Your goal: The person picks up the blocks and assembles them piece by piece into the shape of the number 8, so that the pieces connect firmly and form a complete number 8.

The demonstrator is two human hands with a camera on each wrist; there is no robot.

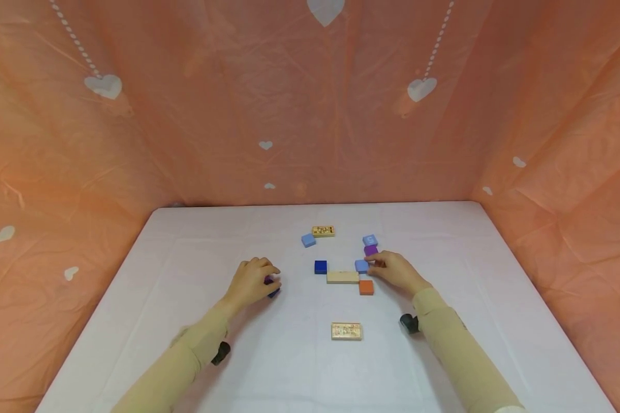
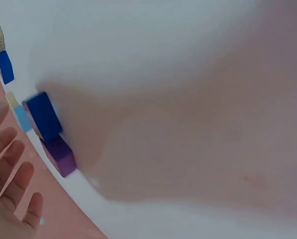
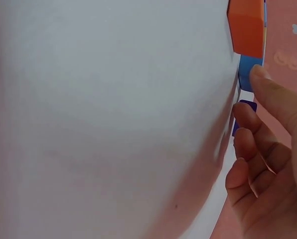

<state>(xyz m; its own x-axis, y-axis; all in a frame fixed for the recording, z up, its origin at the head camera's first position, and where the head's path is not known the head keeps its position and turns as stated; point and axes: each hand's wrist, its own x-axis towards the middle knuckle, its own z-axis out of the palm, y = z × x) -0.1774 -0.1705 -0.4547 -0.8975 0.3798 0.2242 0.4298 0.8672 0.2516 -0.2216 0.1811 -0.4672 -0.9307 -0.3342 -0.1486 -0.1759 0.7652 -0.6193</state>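
Note:
On the left of the table in the head view, my left hand [image 1: 252, 280] is by a dark blue block [image 1: 272, 288] and a purple block [image 1: 267, 280]. In the left wrist view its fingers are apart beside the blue block [image 2: 44, 115] and the purple block [image 2: 61, 157], which touch each other. My right hand [image 1: 396, 272] reaches to a light blue block [image 1: 361, 266] and a second purple block [image 1: 371, 250]. Its thumb tip overlaps the light blue block [image 3: 248, 72] in the right wrist view; I cannot tell whether it touches. Its fingers are slightly bent, with nothing visible between them and the thumb.
A long cream block [image 1: 343, 277] lies between a dark blue block [image 1: 321, 267] and an orange block [image 1: 366, 287]. Farther back are light blue blocks [image 1: 308, 240] [image 1: 369, 240] and a patterned yellow block [image 1: 323, 231]. Another patterned block [image 1: 347, 331] is nearer me.

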